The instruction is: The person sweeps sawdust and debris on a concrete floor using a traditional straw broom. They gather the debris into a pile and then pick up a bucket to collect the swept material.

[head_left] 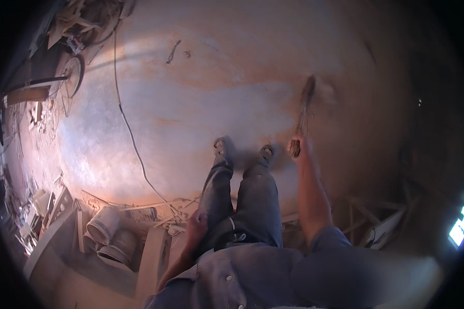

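Here, right hand [298, 147] gripping blurred broom [305, 105], left hand [197, 225] half hidden

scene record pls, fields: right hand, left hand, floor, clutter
right hand: right hand gripping a twig broom, bristles down on the floor
left hand: left hand resting on own thigh, holding nothing
floor: dusty concrete floor, thin cable trailing across it
clutter: grey pipe sections and wood scraps at lower left

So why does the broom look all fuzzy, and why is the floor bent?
Head view: the broom in the right hand is smeared by motion blur and dust haze; the fisheye lens curves the floor and darkens the rim; a bright window glares at the right edge.
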`<act>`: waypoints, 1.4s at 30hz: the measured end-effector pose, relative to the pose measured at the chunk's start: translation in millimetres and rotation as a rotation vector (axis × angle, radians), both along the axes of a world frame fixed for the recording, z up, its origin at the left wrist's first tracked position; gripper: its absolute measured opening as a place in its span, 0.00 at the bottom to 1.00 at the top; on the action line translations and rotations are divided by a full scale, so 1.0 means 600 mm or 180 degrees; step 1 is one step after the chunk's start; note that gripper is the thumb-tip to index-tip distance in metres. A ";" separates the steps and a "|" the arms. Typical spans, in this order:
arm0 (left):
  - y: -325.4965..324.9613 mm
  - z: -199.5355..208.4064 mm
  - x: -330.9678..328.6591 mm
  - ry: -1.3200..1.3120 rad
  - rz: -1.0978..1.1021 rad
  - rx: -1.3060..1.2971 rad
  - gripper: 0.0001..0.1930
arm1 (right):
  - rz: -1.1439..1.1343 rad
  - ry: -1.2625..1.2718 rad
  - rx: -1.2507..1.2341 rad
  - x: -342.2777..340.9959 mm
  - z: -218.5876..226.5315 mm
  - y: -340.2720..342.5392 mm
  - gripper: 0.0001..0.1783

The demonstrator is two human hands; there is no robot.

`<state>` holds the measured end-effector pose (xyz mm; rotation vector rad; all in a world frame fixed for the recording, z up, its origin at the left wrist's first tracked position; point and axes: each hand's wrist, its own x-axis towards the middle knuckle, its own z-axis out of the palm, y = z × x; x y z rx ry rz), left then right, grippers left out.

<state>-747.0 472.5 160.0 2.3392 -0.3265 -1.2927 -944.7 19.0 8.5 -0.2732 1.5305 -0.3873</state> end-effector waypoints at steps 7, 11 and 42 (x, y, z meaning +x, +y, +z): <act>-0.039 -0.006 0.007 -0.0036 0.0089 0.0102 0.16 | 0.0846 -0.2165 0.1808 0.337 0.019 0.173 0.08; -0.132 0.016 0.034 0.0095 0.0269 0.0312 0.18 | 0.1340 -0.1386 0.1714 0.531 0.017 0.155 0.07; -0.443 0.008 0.592 0.0026 0.0390 -0.0046 0.19 | 0.0595 -0.1232 0.0603 0.699 -0.060 -0.312 0.11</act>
